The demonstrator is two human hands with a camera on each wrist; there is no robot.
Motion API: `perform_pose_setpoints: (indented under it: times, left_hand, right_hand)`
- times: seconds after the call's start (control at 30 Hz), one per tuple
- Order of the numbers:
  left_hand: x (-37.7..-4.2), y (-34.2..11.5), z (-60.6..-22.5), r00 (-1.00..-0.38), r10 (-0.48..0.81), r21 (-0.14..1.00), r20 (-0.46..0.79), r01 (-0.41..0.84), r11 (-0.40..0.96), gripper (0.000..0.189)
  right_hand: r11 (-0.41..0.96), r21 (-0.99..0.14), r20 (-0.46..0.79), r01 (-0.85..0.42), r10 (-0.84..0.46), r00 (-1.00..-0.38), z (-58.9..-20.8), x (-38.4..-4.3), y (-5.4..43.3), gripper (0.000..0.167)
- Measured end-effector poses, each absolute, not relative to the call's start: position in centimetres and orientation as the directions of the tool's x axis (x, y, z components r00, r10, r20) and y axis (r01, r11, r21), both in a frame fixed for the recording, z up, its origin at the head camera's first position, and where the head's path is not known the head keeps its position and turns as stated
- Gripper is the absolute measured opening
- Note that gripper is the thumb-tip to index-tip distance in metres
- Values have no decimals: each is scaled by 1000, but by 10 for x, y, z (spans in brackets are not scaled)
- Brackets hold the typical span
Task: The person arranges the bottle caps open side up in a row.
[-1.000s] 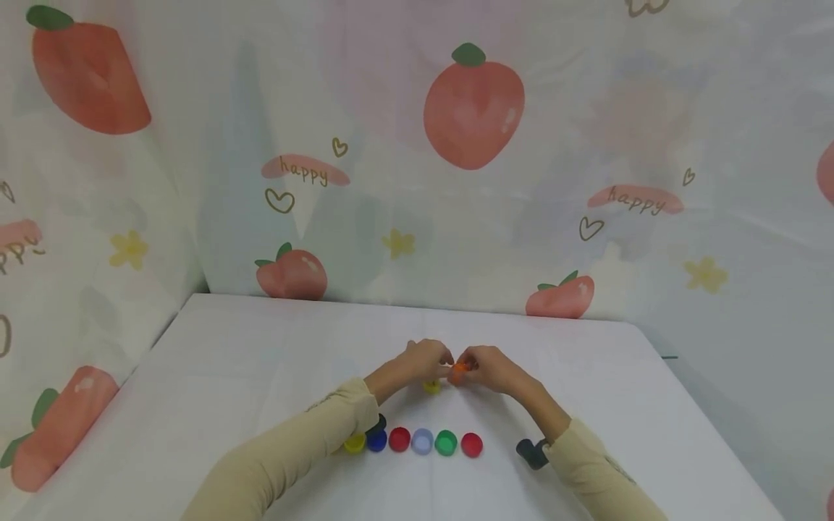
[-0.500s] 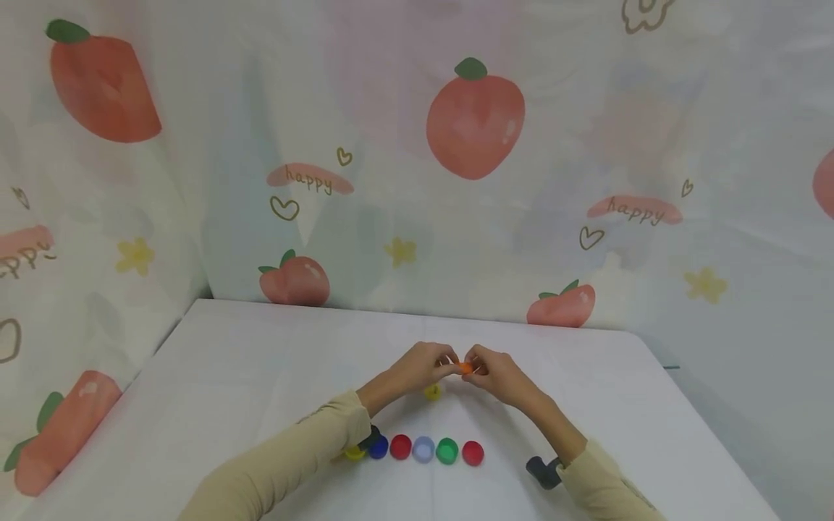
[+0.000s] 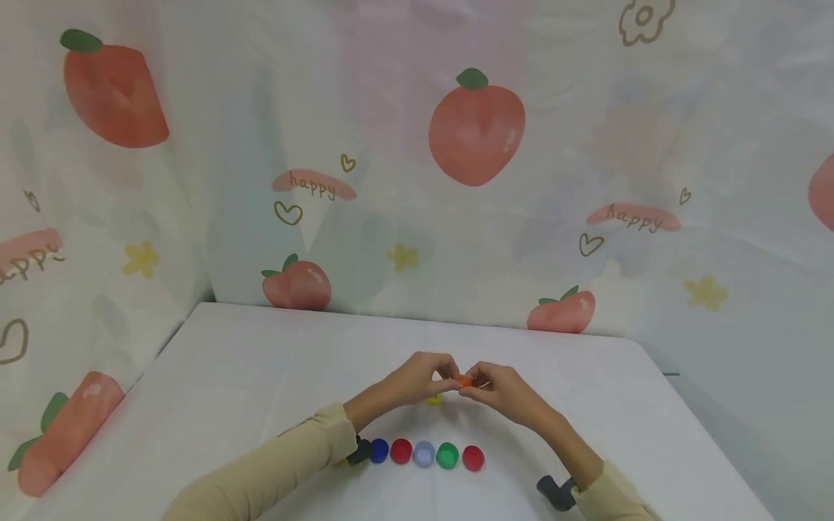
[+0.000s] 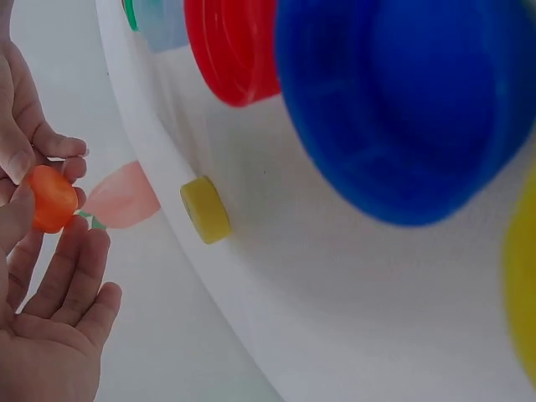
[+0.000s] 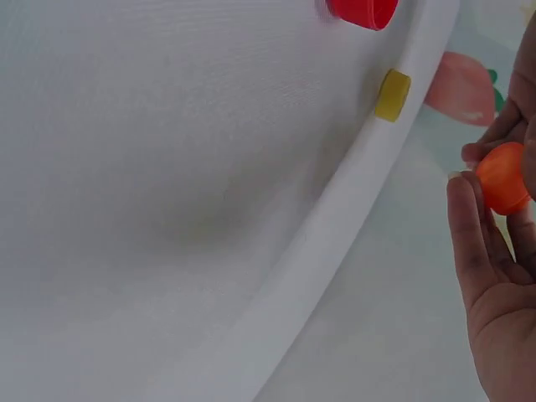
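Note:
In the head view my left hand [image 3: 417, 378] and right hand [image 3: 504, 391] meet above the far middle of the table. Their fingertips pinch a small smooth orange lump [image 3: 464, 381] from both sides. The left wrist view shows this rounded orange lump [image 4: 53, 199] between thumb and fingertips, with the other left fingers spread below it. From the right wrist, the orange lump [image 5: 502, 177] is partly covered by fingers. Beneath the hands a short yellow cylinder [image 4: 205, 209] sits on the table, touched by neither hand.
Nearer me stands a row of small round cups: blue [image 3: 378, 450], red [image 3: 400, 451], light blue [image 3: 423, 454], green [image 3: 447, 455] and red [image 3: 473, 457]. A yellow one [image 4: 523, 285] is at its left end. Dark wrist devices [image 3: 556, 493] sit at both sleeves. Patterned cloth hangs behind the white table [image 3: 260, 347].
The head view has tilted upward, so the scene sits lower. My fingers have shifted around the orange lump, which has turned between them. The yellow cylinder and cups stay in place.

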State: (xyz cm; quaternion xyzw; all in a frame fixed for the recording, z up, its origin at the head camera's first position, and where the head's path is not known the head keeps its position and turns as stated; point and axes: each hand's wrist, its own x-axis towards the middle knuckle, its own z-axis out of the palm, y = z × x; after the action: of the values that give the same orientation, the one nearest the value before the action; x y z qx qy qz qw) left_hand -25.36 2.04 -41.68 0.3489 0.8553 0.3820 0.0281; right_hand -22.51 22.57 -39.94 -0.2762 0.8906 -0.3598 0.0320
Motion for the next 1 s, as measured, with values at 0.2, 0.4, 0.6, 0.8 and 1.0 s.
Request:
perform_pose_setpoints:
  times: [0.2,0.4,0.6,0.8,1.0]
  left_hand:
    - [-241,20,-419,-722,644,653,253,619,437,10]
    - [-232,18,-414,-703,653,637,283,646,419,10]
    - [-225,21,-410,-698,655,631,291,654,417,11]
    - [-219,23,-411,-694,658,625,293,659,418,10]
    - [-217,27,-412,-687,664,620,295,666,414,9]
  right_hand:
    - [545,-698,131,-463,-539,-832,-397,-213,227,21]
    - [529,-683,160,-503,-564,-810,-395,-209,230,16]
    - [531,-675,159,-512,-573,-804,-390,-203,233,16]
    - [516,-682,163,-519,-584,-795,-389,-196,238,16]
    - [490,-689,176,-534,-602,-779,-388,-193,240,20]
